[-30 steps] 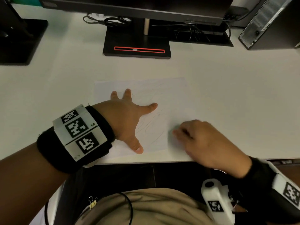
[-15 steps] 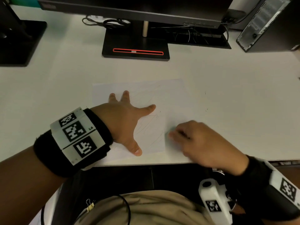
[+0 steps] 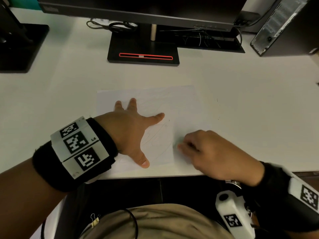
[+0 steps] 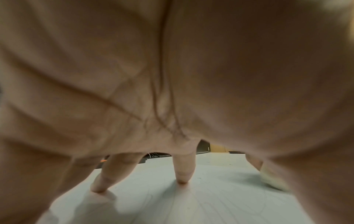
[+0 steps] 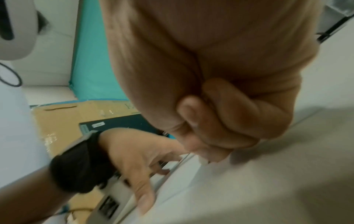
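At the desk's front edge, the left hand lay spread, fingers straight, pressing the sheet of paper flat. The right hand pinched a small blurred object against the sheet's right side. A monitor stand stood well beyond.

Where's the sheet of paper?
Head view: the sheet of paper lies on the white desk near its front edge, before the monitor stand, left hand flat on it, right hand at its right side.

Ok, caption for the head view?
Left hand spread flat on a sketched sheet; right hand pinches a small pale block, likely an eraser, against it.
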Tool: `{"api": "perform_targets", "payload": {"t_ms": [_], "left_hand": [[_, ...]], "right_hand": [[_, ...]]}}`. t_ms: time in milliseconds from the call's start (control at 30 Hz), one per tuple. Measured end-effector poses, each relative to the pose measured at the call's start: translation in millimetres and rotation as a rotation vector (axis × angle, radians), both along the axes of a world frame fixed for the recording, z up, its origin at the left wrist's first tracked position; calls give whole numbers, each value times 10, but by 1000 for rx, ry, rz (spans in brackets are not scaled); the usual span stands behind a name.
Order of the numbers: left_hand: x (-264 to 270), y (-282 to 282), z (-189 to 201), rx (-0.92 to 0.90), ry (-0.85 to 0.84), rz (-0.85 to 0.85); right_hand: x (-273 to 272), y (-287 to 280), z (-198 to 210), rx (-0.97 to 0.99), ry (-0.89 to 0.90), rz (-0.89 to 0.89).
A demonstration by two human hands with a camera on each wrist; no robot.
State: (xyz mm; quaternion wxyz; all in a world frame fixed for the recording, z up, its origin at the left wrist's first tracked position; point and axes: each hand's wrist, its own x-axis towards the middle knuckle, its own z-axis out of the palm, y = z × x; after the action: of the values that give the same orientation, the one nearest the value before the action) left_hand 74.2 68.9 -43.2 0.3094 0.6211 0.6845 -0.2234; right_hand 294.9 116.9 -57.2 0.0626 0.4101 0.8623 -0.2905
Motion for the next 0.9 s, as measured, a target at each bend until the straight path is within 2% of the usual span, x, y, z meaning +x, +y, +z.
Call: {"api": "perform_targets", "payload": {"t_ms": [133,267,400,533,667,800,900], "left_hand": [[-1,-4,-4,-1,-5,-2],[-1,-9,2,0,-3,-3],[5,2,7,-1,-6,2],[-4,-3,-6,0,0,0],[-3,-6,-12,4,-4,0],[0,-13,-4,2,-4,0],[-2,-6,-6,4,-8,1]], "right_hand": [[15,184,38,-2,0,-93],[-53,20,25,-29,-13,21],[-39,180,46,-38,5,-77],[-89,-8,44,-39,-14,44],[-55,215,27,-23,0,-85],[-105,25,24,-14,-10,70],[-89,209,48,-21,-27,0]]}}
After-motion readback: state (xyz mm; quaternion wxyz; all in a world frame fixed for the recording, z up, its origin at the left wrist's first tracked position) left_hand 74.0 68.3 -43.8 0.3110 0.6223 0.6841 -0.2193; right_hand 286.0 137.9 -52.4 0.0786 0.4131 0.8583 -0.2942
